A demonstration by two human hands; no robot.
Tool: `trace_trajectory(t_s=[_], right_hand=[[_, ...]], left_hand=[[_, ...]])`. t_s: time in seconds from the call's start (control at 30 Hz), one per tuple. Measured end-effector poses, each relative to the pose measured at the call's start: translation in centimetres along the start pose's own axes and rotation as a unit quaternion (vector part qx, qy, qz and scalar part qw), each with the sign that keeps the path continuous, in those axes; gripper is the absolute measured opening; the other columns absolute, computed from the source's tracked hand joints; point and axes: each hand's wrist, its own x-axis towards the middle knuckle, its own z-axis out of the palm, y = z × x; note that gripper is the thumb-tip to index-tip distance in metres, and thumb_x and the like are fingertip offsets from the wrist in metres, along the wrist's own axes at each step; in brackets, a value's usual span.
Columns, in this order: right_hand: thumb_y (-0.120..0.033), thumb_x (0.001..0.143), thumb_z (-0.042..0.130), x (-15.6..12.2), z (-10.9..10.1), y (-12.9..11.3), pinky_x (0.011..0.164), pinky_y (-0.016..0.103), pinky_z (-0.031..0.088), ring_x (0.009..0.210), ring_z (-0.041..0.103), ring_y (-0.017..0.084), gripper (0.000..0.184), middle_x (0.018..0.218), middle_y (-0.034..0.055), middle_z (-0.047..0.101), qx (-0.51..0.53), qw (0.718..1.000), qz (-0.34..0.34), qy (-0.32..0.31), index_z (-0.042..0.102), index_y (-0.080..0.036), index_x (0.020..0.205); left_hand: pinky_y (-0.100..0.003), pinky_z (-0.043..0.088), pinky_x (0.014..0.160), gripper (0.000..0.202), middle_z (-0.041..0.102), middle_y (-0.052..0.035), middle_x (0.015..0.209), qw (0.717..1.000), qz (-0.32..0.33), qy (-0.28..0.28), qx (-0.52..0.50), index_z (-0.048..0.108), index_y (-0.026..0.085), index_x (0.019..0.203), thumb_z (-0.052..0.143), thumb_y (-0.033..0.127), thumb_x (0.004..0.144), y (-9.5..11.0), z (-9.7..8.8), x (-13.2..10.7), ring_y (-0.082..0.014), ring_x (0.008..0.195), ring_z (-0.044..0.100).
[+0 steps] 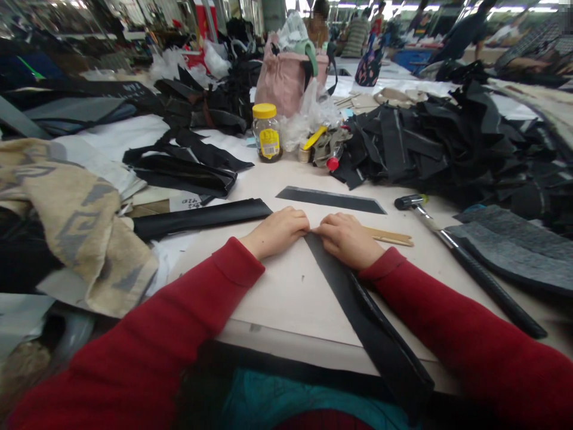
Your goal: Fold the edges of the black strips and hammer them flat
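Observation:
A long black strip of material runs from under my fingers down over the table's front edge, one long side folded over. My left hand is closed, pinching the strip's far end. Close beside it, my right hand is closed on the same end, fingertips nearly meeting the left ones. Beyond both hands lies a flat, slant-ended black strip. Partly hidden behind my right hand is a light wooden stick with a notched end. Left of my left hand rests a folded black piece.
A hammer lies at the right beside grey fabric pieces. Heaped black pieces fill the back right. A yellow-lidded jar and a pink bag stand at the back. Patterned cloth hangs at left. People are in the background.

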Motion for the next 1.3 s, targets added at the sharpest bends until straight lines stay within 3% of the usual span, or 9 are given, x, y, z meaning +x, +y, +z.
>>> trace_trajectory(t_s=[0.13, 0.27, 0.43, 0.53, 0.73, 0.87, 1.07, 1.2, 1.3], right_hand=[[-0.014, 0.081, 0.044, 0.2, -0.7, -0.8, 0.077, 0.035, 0.033, 0.087, 0.048, 0.023, 0.023, 0.089, 0.0105, 0.059, -0.057, 0.998, -0.003, -0.032, 0.064, -0.015, 0.091], [-0.016, 0.084, 0.042, -0.1, -0.7, -0.8, 0.077, 0.034, 0.034, 0.087, 0.050, 0.021, 0.026, 0.097, 0.0096, 0.059, -0.025, 0.999, 0.015, -0.038, 0.064, -0.017, 0.097], [-0.024, 0.085, 0.044, -0.5, -0.2, -0.2, 0.078, 0.034, 0.036, 0.091, 0.051, 0.022, 0.025, 0.100, 0.0084, 0.059, 0.001, 0.999, 0.037, -0.020, 0.062, -0.019, 0.102], [-0.033, 0.083, 0.049, -0.7, 0.1, 0.1, 0.078, 0.034, 0.037, 0.091, 0.052, 0.024, 0.027, 0.099, 0.0108, 0.060, 0.001, 0.997, 0.079, 0.006, 0.060, -0.016, 0.100], [-0.029, 0.076, 0.055, -0.6, 0.8, 0.7, 0.074, 0.031, 0.039, 0.081, 0.055, 0.020, 0.034, 0.087, 0.0067, 0.061, 0.096, 0.987, 0.125, 0.042, 0.054, -0.013, 0.107], [-0.026, 0.075, 0.056, -0.6, 1.0, 1.1, 0.067, 0.028, 0.040, 0.073, 0.054, 0.017, 0.039, 0.083, 0.0043, 0.061, 0.171, 0.974, 0.136, 0.051, 0.052, -0.013, 0.111], [-0.029, 0.079, 0.049, -0.6, 0.8, 2.0, 0.063, 0.026, 0.041, 0.068, 0.055, 0.014, 0.031, 0.081, 0.0029, 0.063, 0.241, 0.954, 0.166, 0.068, 0.055, -0.016, 0.107], [-0.030, 0.082, 0.045, -0.7, 0.4, 2.3, 0.069, 0.029, 0.042, 0.075, 0.056, 0.016, 0.025, 0.086, 0.0044, 0.065, 0.237, 0.954, 0.172, 0.068, 0.061, -0.018, 0.098], [-0.035, 0.084, 0.041, -0.9, -0.3, 2.4, 0.066, 0.028, 0.040, 0.070, 0.055, 0.015, 0.029, 0.073, 0.0026, 0.063, 0.258, 0.952, 0.162, 0.020, 0.063, -0.018, 0.079]], left_hand=[[-0.029, 0.039, 0.082, 0.019, 0.058, -0.0055, 0.096, 0.996, 0.005, -0.032, 0.078, 0.059, 0.016, 0.087, 0.041, 0.020, 0.089, 0.7, -0.6, -0.7, -0.0181, 0.091, 0.048], [-0.028, 0.039, 0.085, 0.022, 0.057, -0.0048, 0.102, 0.996, -0.014, -0.035, 0.079, 0.058, 0.017, 0.095, 0.037, 0.020, 0.091, 0.8, -0.7, -1.8, -0.0168, 0.094, 0.049], [-0.028, 0.040, 0.084, 0.020, 0.058, -0.0047, 0.099, 0.995, -0.058, -0.041, 0.069, 0.060, 0.016, 0.089, 0.040, 0.019, 0.088, 0.4, -1.5, -2.1, -0.0163, 0.090, 0.052], [-0.027, 0.041, 0.077, 0.019, 0.059, -0.0047, 0.090, 0.994, -0.062, -0.072, 0.048, 0.061, 0.015, 0.084, 0.043, 0.021, 0.085, 0.2, -2.1, -0.6, -0.0166, 0.086, 0.054], [-0.027, 0.043, 0.076, 0.020, 0.059, -0.0043, 0.090, 0.995, -0.067, -0.005, -0.067, 0.060, 0.016, 0.094, 0.046, 0.025, 0.084, 0.4, -0.2, 2.4, -0.0162, 0.085, 0.055], [-0.027, 0.042, 0.078, 0.019, 0.057, -0.0044, 0.093, 0.992, -0.032, -0.021, -0.116, 0.060, 0.017, 0.095, 0.054, 0.025, 0.079, 0.2, 0.8, 2.2, -0.0163, 0.088, 0.053], [-0.025, 0.039, 0.065, 0.018, 0.055, -0.0001, 0.079, 0.986, -0.089, -0.047, -0.133, 0.058, 0.018, 0.088, 0.060, 0.026, 0.073, 0.3, 0.3, 1.8, -0.0147, 0.073, 0.052], [-0.021, 0.032, 0.053, 0.014, 0.051, 0.0038, 0.067, 0.969, -0.143, -0.075, -0.185, 0.057, 0.017, 0.080, 0.060, 0.027, 0.070, 1.0, -0.2, 1.6, -0.0105, 0.059, 0.046], [-0.020, 0.032, 0.052, 0.014, 0.049, 0.0046, 0.063, 0.948, -0.160, -0.070, -0.265, 0.054, 0.016, 0.076, 0.060, 0.027, 0.070, 1.3, -0.4, 1.5, -0.0089, 0.056, 0.043]])
